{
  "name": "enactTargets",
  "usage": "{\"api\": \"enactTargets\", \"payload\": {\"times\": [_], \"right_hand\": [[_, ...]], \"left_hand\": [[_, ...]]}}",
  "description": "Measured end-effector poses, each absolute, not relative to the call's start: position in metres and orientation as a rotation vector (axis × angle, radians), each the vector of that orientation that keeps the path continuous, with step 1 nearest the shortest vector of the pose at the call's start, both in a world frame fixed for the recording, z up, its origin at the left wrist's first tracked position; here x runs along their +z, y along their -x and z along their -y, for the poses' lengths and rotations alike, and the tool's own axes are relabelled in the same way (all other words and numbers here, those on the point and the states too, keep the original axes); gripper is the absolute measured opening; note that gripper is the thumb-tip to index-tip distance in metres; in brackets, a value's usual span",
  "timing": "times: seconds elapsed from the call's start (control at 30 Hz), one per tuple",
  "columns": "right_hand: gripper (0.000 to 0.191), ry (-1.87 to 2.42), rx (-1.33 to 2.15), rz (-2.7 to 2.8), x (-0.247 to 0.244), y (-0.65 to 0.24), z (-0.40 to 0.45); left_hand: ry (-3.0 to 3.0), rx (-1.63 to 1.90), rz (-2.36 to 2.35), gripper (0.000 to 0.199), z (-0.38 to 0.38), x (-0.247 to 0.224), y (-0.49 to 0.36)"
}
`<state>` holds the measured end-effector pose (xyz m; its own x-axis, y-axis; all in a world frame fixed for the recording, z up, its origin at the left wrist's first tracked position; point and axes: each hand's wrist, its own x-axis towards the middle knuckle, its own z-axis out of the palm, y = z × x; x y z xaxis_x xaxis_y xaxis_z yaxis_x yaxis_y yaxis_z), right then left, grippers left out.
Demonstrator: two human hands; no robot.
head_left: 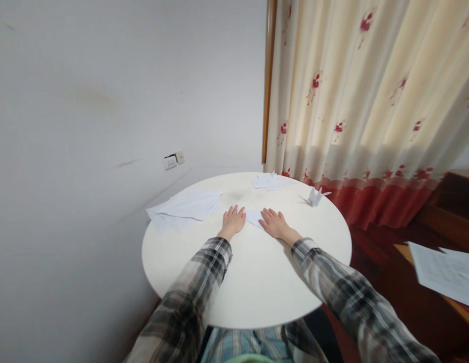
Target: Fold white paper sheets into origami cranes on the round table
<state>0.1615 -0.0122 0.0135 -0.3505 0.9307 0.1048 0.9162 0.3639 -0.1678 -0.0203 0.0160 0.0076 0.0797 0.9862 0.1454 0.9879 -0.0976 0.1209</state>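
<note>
A folded piece of white paper lies on the round white table between my two hands. My left hand rests palm down at its left end, fingers stretched forward. On its right end lies my right hand, also flat with the fingers extended. The hands cover both ends of the paper, so its full outline is hidden. Beyond my right hand, a folded paper crane stands on the table.
Loose white sheets lie at the table's left, and more paper at the far edge. The round table stands beside a wall with a socket. A curtain hangs behind. Printed sheets lie at the right.
</note>
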Motion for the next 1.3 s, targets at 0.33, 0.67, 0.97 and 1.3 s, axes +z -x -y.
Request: {"api": "enactTargets", "payload": {"times": [0.33,0.67,0.97,1.3], "right_hand": [[0.054,1.649,0.155,2.407,0.01,-0.172,0.008],[0.042,1.467,0.049,2.308,0.008,-0.176,0.004],[0.043,1.383,0.121,2.222,0.008,-0.175,0.006],[0.063,1.277,0.108,2.253,0.007,-0.174,0.009]], "left_hand": [[2.197,-0.619,2.113,0.041,-0.024,0.003,0.042],[2.613,-1.037,1.747,0.043,-0.019,0.006,0.037],[2.612,-1.089,1.688,0.038,-0.018,0.003,0.037],[2.641,-1.102,1.639,0.044,-0.012,0.005,0.033]]}}
